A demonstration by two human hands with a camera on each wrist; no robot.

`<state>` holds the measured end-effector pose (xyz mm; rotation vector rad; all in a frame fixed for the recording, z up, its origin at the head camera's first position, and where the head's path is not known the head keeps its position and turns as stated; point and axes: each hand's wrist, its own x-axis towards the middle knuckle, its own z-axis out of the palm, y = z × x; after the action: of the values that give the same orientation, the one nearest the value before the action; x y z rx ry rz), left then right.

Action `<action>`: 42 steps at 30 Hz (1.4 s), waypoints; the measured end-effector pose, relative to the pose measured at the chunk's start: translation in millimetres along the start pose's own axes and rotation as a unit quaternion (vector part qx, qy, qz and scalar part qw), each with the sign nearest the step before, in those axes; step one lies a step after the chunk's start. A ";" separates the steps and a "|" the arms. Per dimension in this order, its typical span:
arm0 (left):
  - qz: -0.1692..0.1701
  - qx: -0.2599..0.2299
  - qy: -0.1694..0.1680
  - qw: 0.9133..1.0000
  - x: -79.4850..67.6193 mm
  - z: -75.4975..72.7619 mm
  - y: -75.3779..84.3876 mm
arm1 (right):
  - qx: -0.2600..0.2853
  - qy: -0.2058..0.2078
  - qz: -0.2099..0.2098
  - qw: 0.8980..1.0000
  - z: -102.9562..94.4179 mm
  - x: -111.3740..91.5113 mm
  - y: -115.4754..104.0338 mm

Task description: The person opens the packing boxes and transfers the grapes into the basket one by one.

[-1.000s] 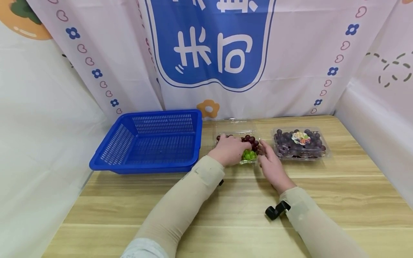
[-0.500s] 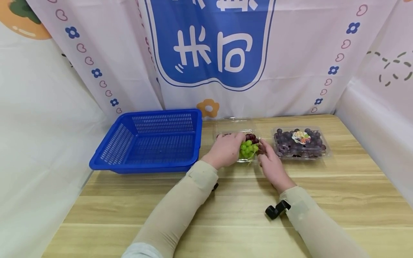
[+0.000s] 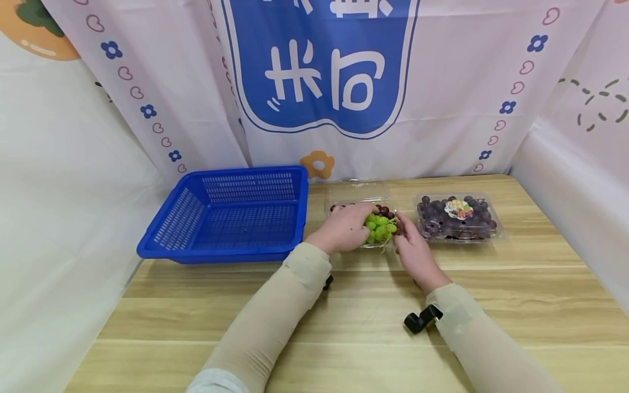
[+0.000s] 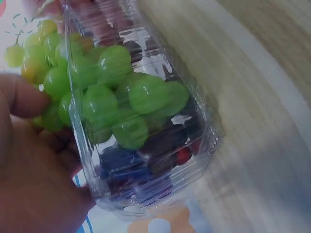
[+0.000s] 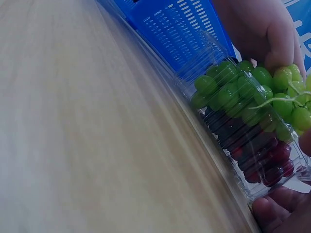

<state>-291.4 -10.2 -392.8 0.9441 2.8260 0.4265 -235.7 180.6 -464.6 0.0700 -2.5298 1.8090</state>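
A clear plastic clamshell box (image 3: 357, 190) lies with its lid folded back at the rear of the table. Inside it, green grapes (image 3: 379, 229) rest over dark red grapes (image 5: 265, 155). My left hand (image 3: 344, 228) reaches in from the left and holds the green bunch, thumb against the grapes in the left wrist view. Part of the bunch, with a pale stem, stands above the box's rim. My right hand (image 3: 416, 252) grips the box's right end, its fingers (image 5: 265, 213) at the box's lower corner in the right wrist view.
A blue perforated basket (image 3: 221, 254) stands left of the box. To the right sits a lidded clear box of dark purple grapes (image 3: 459, 226) with a fruit sticker. Printed cloth (image 3: 442, 136) hangs behind the wooden table (image 3: 363, 327).
My left hand has drawn back slightly left, and the green grapes have come up higher and show more, stem included. My right hand stays at the box's end.
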 end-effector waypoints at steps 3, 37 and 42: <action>0.010 0.003 -0.022 1.000 -0.1 -1.7 -0.4 | -0.006 0.001 0.000 1.000 0.3 0.5 -0.1; -0.092 -0.274 0.114 0.951 -1.4 3.7 1.7 | -0.010 0.003 0.006 1.000 1.2 0.6 0.1; -0.106 -0.349 0.187 0.912 -4.4 -3.3 4.3 | -0.008 0.003 0.006 1.000 2.1 0.5 -0.3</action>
<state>-286.2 -10.3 -388.2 0.4282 2.6576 1.5858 -236.1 178.5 -464.9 0.0502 -2.5461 1.7894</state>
